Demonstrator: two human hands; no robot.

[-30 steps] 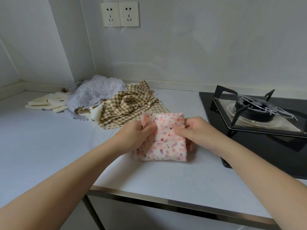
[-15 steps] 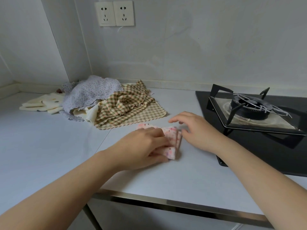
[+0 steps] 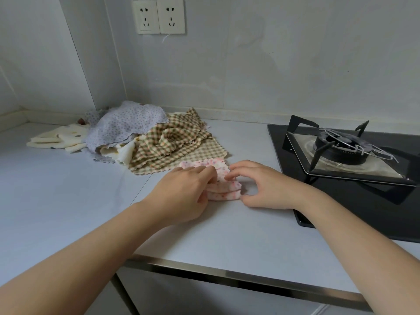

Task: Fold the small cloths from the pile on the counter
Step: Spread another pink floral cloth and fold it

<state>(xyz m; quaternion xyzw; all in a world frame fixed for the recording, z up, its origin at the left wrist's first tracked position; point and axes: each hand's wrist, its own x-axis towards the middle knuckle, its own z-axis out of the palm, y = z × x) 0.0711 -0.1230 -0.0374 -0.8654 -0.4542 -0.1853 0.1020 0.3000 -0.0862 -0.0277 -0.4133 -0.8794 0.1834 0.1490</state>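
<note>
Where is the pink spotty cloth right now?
In the head view, the pink spotty cloth lies folded on the counter between the left hand, which grips it, and the right hand, just in front of the checked cloth, left of the stove.

Grey wall (image 3: pixel 272 64), sockets (image 3: pixel 160 16), black hob (image 3: pixel 341 189)

Pink dotted cloth (image 3: pixel 225 192), apparently folded, beside pile (image 3: pixel 163 144).

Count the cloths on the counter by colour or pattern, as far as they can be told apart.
pink speckled cloth: 1
checked: 2, crumpled checked cloth and paler checked cloth
lilac dotted cloth: 1
cream: at least 2, folded cream stack and cream piece
Total: at least 6
</note>
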